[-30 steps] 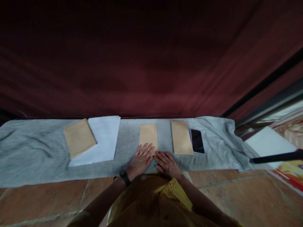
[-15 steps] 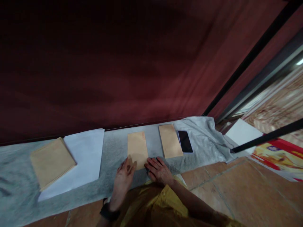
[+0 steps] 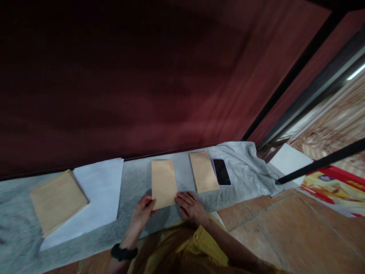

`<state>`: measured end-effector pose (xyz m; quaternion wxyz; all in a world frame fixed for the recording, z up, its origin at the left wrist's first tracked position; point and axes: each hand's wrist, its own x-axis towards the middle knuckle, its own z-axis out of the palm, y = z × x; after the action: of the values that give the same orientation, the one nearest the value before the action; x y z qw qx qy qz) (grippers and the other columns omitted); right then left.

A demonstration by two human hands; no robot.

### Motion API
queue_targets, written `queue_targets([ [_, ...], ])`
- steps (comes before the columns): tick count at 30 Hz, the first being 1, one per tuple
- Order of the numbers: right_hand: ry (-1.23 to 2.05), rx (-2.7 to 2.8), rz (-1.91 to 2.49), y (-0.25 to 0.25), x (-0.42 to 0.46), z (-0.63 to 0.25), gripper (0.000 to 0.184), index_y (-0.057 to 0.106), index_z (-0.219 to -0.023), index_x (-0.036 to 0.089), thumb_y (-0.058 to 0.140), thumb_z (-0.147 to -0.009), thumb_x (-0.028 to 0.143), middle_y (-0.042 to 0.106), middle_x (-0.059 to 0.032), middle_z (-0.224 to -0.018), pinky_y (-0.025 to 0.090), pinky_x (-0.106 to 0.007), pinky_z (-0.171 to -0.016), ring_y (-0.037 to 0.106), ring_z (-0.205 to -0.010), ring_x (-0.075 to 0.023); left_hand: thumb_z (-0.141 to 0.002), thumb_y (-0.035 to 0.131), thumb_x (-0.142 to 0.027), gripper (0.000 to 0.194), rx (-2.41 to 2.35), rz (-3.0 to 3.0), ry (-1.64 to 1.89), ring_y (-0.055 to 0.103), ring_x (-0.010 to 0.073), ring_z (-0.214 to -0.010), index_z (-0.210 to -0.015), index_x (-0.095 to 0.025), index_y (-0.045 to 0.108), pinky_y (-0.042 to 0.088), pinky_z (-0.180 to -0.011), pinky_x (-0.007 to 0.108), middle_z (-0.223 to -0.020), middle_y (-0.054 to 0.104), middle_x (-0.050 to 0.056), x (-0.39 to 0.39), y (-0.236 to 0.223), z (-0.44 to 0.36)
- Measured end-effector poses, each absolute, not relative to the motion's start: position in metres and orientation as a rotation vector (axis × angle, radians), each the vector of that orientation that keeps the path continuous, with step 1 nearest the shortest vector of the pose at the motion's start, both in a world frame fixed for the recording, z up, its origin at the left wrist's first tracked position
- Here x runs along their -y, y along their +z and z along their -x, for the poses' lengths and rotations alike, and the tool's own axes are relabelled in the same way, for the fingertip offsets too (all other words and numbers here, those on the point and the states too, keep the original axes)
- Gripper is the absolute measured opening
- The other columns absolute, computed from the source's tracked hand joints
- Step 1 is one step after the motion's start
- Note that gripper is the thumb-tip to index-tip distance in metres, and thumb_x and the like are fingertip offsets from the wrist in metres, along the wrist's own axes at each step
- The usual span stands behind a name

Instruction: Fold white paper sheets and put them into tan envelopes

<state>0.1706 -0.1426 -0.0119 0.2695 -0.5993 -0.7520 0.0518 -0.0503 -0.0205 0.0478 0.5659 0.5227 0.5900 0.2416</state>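
A brown paper envelope (image 3: 163, 180) with small reddish print at its top right lies on the grey cloth in front of me. My left hand (image 3: 144, 209) pinches its lower left corner, thumb on top and fingers beneath. At its lower right corner rests my right hand (image 3: 192, 207), fingers stretched out and lying flat, the tips touching the edge. Another brown envelope or small stack (image 3: 203, 171) lies to the right, beside a dark-screened phone (image 3: 221, 172). Far to the left, a stack of brown envelopes (image 3: 58, 199) partly covers white paper sheets (image 3: 104, 190).
Grey cloth (image 3: 137, 179) covers the long narrow surface. A dark red curtain-like wall (image 3: 142, 95) rises behind it. Black bars (image 3: 285, 87) slant across the right side. A red and yellow printed box (image 3: 336, 190) and a white panel (image 3: 291, 161) sit at right, near the tiled floor (image 3: 273, 228).
My left hand has moved from lying over the envelope's lower left part to gripping its corner, thumb on top. My right hand stays at the lower right corner. The view has shifted slightly.
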Motion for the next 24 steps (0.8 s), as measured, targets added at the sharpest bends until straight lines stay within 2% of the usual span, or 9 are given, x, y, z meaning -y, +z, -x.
queue_targets([
  [2, 0.222, 1.870, 1.632, -0.011, 0.146, -0.172, 0.041, 0.059, -0.138, 0.021, 0.048, -0.099, 0.027, 0.068, -0.0102, -0.135, 0.050, -0.040, -0.110, 0.063, -0.125, -0.0220, -0.064, 0.074, -0.053, 0.039, -1.340, -1.139, 0.688, 0.068, 0.0178, -0.055, -0.081, -0.023, 0.055, 0.047, -0.046, 0.025, -0.074, 0.066, -0.003, 0.028, 0.055, 0.046],
  [5, 0.399, 1.527, 1.658, -0.014, 0.152, -0.172, 0.033, 0.068, -0.114, 0.022, 0.040, -0.103, 0.033, 0.075, -0.0091, -0.103, 0.061, -0.036, -0.089, 0.072, -0.099, -0.0221, -0.061, 0.079, -0.060, 0.051, -1.313, -1.086, 0.825, 0.067, 0.0160, -0.056, -0.084, -0.023, 0.053, 0.052, -0.052, 0.026, -0.072, 0.060, -0.006, 0.036, 0.064, 0.039],
  [8, 0.717, 1.237, 1.590, -0.019, 0.153, -0.167, 0.041, 0.069, -0.098, 0.025, 0.038, -0.104, 0.052, 0.074, -0.0042, -0.083, 0.060, -0.030, -0.063, 0.070, -0.072, -0.0194, -0.062, 0.078, -0.066, 0.055, -1.259, -1.095, 0.805, 0.068, 0.0165, -0.060, -0.087, -0.023, 0.054, 0.055, -0.057, 0.028, -0.075, 0.064, -0.005, 0.044, 0.068, 0.027],
  [10, 0.960, 1.063, 1.526, -0.018, 0.150, -0.161, 0.052, 0.070, -0.094, 0.025, 0.041, -0.099, 0.067, 0.075, -0.0039, -0.080, 0.058, -0.029, -0.055, 0.068, -0.064, -0.0189, -0.064, 0.076, -0.068, 0.056, -1.198, -1.123, 0.763, 0.069, 0.0174, -0.064, -0.089, -0.022, 0.056, 0.055, -0.058, 0.029, -0.080, 0.069, -0.001, 0.051, 0.066, 0.016],
  [13, 1.275, 0.795, 1.443, -0.009, 0.143, -0.154, 0.067, 0.071, -0.080, 0.021, 0.050, -0.084, 0.084, 0.075, -0.0065, -0.075, 0.058, -0.032, -0.058, 0.068, -0.062, -0.0201, -0.066, 0.076, -0.067, 0.053, -1.100, -1.164, 0.762, 0.068, 0.0184, -0.068, -0.086, -0.021, 0.058, 0.055, -0.058, 0.029, -0.079, 0.070, 0.000, 0.061, 0.057, -0.001],
  [17, 1.426, 0.552, 1.353, 0.005, 0.139, -0.153, 0.069, 0.070, -0.066, 0.020, 0.061, -0.068, 0.089, 0.074, -0.0070, -0.070, 0.056, -0.034, -0.062, 0.067, -0.062, -0.0204, -0.070, 0.076, -0.063, 0.049, -1.012, -1.183, 0.765, 0.066, 0.0177, -0.066, -0.088, -0.021, 0.059, 0.054, -0.058, 0.028, -0.076, 0.070, 0.000, 0.066, 0.045, -0.015],
  [24, 1.289, 0.469, 1.429, 0.016, 0.143, -0.163, 0.061, 0.069, -0.066, 0.022, 0.066, -0.069, 0.083, 0.070, -0.0041, -0.060, 0.054, -0.033, -0.062, 0.068, -0.061, -0.0222, -0.070, 0.078, -0.056, 0.047, -0.922, -1.186, 0.679, 0.064, 0.0156, -0.058, -0.093, -0.020, 0.058, 0.051, -0.057, 0.027, -0.068, 0.069, -0.002, 0.065, 0.044, -0.027],
])
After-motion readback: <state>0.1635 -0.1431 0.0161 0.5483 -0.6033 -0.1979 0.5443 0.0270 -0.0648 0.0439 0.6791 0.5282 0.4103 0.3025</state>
